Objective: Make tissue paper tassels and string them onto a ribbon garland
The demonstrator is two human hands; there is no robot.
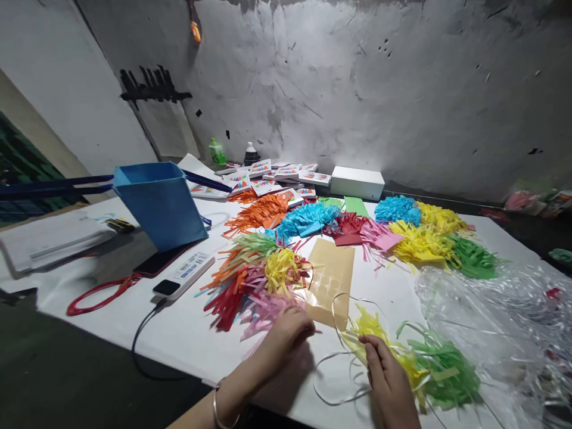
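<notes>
Blue bag (161,202) upright, open-topped, contents hidden, beside fringed paper (254,277).

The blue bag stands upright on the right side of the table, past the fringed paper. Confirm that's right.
Not quite: the head view shows the blue bag standing upright on the left side of the table, not the right. It is indeed past the fringed paper, which lies in front of the left hand.
</notes>
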